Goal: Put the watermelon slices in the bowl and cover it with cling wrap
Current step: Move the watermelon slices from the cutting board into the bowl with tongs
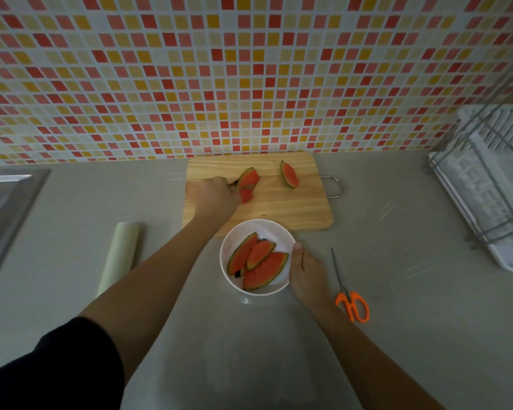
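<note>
left hand (215, 192) gripping slice (248, 180) on board (279, 208), right hand (305, 270) holding bowl (268, 230) rim

Dim overall, the tiled wall (249, 69) brightest; soft sheen on the desk (397, 291), edges bowed, slightly soft focus.

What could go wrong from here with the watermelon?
The left hand pinches what looks like two slices together; one might slip on the way. The bowl, steadied by the right hand, already holds several slices, so more may rise above its rim and hinder wrapping.
</note>
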`<state>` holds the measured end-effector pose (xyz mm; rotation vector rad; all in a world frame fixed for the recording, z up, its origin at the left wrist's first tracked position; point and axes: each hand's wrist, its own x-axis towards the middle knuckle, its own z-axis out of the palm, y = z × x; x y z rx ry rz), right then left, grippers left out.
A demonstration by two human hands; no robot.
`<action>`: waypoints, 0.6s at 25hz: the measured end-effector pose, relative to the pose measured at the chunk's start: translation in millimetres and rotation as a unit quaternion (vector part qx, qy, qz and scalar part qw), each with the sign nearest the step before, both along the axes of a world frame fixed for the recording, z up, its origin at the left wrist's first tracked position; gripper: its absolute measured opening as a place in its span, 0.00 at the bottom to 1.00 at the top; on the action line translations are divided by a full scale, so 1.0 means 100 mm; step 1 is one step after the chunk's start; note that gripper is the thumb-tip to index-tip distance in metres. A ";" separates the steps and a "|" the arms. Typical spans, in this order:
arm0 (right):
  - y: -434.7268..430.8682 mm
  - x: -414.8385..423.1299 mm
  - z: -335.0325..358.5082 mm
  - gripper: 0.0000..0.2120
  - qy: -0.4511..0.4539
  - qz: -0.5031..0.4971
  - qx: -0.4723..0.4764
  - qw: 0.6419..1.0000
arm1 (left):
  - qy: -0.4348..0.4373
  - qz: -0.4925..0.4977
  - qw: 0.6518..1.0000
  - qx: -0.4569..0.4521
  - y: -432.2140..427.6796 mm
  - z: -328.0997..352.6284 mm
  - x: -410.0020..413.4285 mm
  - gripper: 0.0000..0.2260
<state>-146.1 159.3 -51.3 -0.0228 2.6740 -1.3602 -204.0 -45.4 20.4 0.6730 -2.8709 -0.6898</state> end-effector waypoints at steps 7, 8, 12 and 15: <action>0.01 0.01 0.00 0.23 -0.016 -0.004 -0.004 1.000 | 0.085 0.114 0.919 0.369 -0.22 0.26 0.65 0.05; 0.00 0.00 0.00 0.23 -0.019 -0.006 -0.009 1.000 | 0.082 0.066 0.930 0.353 -0.20 0.28 0.85 0.03; 0.01 0.01 0.00 0.25 -0.046 -0.018 -0.029 0.998 | 0.067 -0.169 0.979 0.094 0.01 0.21 1.48 0.10; 0.02 0.01 0.01 0.25 -0.040 -0.011 -0.020 0.999 | 0.010 -0.234 0.972 -0.001 0.19 0.17 1.55 0.15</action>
